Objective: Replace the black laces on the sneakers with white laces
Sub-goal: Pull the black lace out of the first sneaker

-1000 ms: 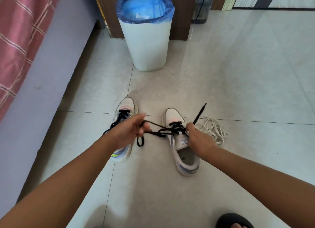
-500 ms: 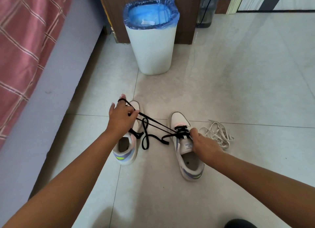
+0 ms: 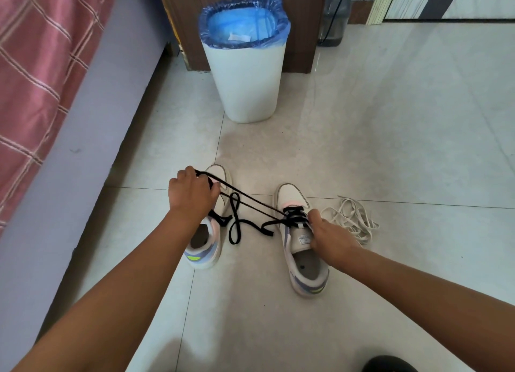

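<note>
Two pale sneakers stand on the tiled floor. My left hand grips the black lace of the right sneaker and holds it taut up and to the left, above the left sneaker. Slack loops of that lace hang between the shoes. My right hand holds the right sneaker at its tongue, fingers curled on it. The lower eyelets there still carry black lace. A heap of white laces lies on the floor just right of that shoe.
A white bin with a blue liner stands behind the shoes. A bed with a pink checked cover runs along the left. A water bottle stands at the back by a wooden cabinet. A dark shoe tip shows at the bottom right.
My left hand has pulled the black lace farther up and left, drawing more of it out of the right sneaker. My right hand has stayed on the shoe's tongue.
</note>
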Demonstrator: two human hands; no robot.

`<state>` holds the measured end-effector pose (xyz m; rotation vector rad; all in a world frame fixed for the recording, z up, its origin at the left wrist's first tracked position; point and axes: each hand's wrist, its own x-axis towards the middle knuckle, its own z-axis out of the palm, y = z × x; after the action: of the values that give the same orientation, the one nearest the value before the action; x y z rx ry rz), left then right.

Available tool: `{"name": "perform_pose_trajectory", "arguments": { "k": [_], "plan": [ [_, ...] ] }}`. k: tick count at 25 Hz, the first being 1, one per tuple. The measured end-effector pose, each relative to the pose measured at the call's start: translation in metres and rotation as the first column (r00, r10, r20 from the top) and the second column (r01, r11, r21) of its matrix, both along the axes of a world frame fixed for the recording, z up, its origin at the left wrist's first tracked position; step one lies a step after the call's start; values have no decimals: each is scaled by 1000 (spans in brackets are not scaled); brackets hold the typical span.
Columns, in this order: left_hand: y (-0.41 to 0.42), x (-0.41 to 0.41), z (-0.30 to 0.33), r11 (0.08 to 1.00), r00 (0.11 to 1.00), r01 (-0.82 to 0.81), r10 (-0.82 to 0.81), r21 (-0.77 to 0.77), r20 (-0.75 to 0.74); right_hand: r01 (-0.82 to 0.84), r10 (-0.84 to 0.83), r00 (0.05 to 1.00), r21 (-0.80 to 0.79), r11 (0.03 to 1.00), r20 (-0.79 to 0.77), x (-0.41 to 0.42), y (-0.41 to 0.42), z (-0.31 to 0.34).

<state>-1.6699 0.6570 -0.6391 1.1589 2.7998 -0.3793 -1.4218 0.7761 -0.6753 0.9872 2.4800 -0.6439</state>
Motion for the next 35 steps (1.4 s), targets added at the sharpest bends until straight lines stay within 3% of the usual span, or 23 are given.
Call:
{"name": "perform_pose_trajectory", "arguments": {
  "k": [2,4,6,9,12,15,17,20,24,28,31,35],
  "plan": [
    [-3,-6,2,994,985,-109,105,27,135,4,-4,1000,4,1000,9,1,1,1],
    [-4,-9,-2,989,955,-131,108,66,275,14,-14,1000,-2,1000,8,2,1,1],
    [-1,-5,-1,993,955,-35,1,109,295,28,-28,999,-13,1000,-18,2,1,2],
    [9,29,12,966,953,221,-243,138,179,7,-6,999,17,1000,-47,1,1,7],
    [21,95,16,954,851,237,-296,185,435,-123,123,992,128,984,6,-4,-1,11],
    [30,149,-9,981,799,187,-181,48,573,-288,271,957,242,927,102,-13,-3,17],
    [35,159,-26,998,809,45,-13,-39,588,-384,352,923,299,874,156,-18,-3,19],
    [39,155,-38,982,744,-106,184,-159,642,-474,417,879,331,816,230,-21,-3,20],
    [32,143,-41,972,650,-141,235,-189,723,-492,423,867,327,806,262,-26,-6,19],
    [25,139,-43,973,641,-128,229,-192,733,-536,456,843,369,759,286,-34,-9,17],
    [23,137,-43,976,640,-103,211,-189,739,-455,402,889,315,833,220,-35,-5,11],
    [17,136,-43,983,641,-97,180,-155,746,-139,141,987,31,990,-83,-28,5,-6]
  ]
}}
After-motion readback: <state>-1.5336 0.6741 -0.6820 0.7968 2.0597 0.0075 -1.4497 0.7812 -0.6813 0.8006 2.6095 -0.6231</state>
